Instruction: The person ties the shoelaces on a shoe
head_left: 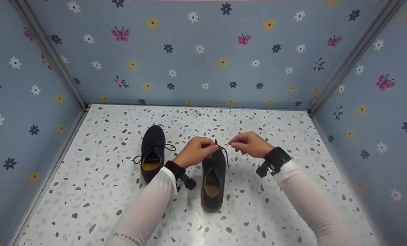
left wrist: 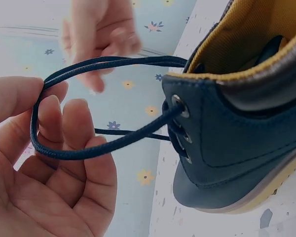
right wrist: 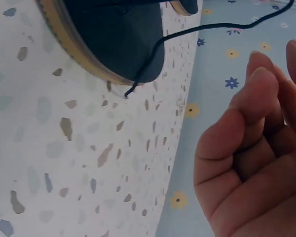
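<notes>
A dark navy lace-up shoe (head_left: 208,198) with a yellow-tan lining stands on the floor, toe pointing away from me. Above its front, my left hand (head_left: 196,151) pinches a loop of its shoelace (left wrist: 89,153) between thumb and forefinger; the other fingers are loosely bent. My right hand (head_left: 249,144) hovers just right of the shoe, its fingers loosely curled with nothing in them. A loose lace end hangs over the shoe's right side in the head view. In the right wrist view the lace (right wrist: 212,27) trails past the right fingers, apart from them.
The matching shoe (head_left: 153,136) stands to the left, its lace (head_left: 170,147) tied in a bow. Both shoes are on a white speckled floor (head_left: 258,212). Blue panels with flowers and butterflies form a back wall (head_left: 203,34) and two side walls.
</notes>
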Motion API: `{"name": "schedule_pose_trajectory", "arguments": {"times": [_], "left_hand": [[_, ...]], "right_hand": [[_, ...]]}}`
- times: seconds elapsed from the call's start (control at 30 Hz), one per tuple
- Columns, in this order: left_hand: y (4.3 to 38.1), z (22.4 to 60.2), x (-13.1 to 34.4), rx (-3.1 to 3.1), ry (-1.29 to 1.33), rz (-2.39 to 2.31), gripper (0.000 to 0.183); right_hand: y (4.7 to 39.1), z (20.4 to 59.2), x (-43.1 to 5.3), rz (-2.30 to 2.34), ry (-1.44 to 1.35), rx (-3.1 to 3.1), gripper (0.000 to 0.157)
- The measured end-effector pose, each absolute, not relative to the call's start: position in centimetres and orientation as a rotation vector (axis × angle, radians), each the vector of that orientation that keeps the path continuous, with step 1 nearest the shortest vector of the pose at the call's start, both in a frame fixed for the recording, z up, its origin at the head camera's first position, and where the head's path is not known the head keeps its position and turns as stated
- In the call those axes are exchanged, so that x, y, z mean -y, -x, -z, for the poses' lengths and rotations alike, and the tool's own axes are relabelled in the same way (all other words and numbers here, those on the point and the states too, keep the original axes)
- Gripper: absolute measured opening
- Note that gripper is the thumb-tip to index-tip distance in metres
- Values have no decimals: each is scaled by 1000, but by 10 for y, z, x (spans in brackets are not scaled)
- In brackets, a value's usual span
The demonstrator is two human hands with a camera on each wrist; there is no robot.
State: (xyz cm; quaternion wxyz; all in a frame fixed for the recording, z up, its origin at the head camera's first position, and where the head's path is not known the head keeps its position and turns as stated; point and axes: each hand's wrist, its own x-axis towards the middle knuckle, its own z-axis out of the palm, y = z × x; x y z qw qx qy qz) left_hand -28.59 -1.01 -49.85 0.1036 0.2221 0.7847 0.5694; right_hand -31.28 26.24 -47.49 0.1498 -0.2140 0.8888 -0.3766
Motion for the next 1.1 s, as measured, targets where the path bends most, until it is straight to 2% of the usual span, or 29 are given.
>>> {"name": "schedule_pose_trajectory", "arguments": {"times": [0.2, 0.33, 0.47, 0.77, 1.1], "left_hand": [[285, 500, 13, -2335, -650, -1680, 26], [283, 500, 14, -2326, -625, -1706, 23], [282, 501, 16, -2351, -586, -1728, 20], [277, 508, 18, -2491, -498, -1715, 26], [270, 514, 20, -2514, -427, -1723, 28]], "right_hand": [[297, 498, -254, 1133, 703, -2505, 24], [290, 504, -245, 1171, 711, -2542, 16], [282, 498, -242, 1218, 688, -2557, 11], [262, 484, -230, 1455, 528, -2375, 15], [249, 479, -215, 1563, 621, -2473, 11]]}}
